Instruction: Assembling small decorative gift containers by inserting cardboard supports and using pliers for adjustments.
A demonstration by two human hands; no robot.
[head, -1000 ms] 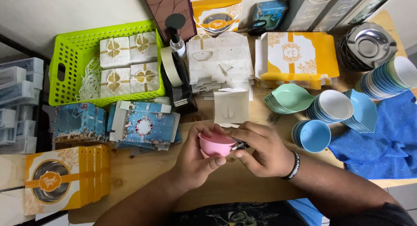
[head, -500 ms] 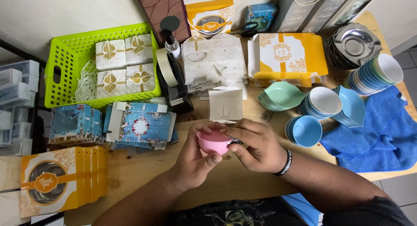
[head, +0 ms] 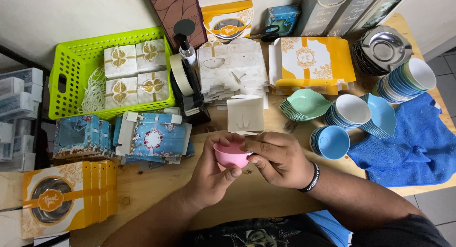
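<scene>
Crowding the wooden bench are a lime-green basket of white boxes, a blue cloth, flat yellow cartons, blue patterned cartons and stacked blue bowls, all ringing the near edge. Just before them, the left hand cups a small pink bowl, its fingers curled underneath, while the right hand pinches the rim, fingertips pressed together.
</scene>
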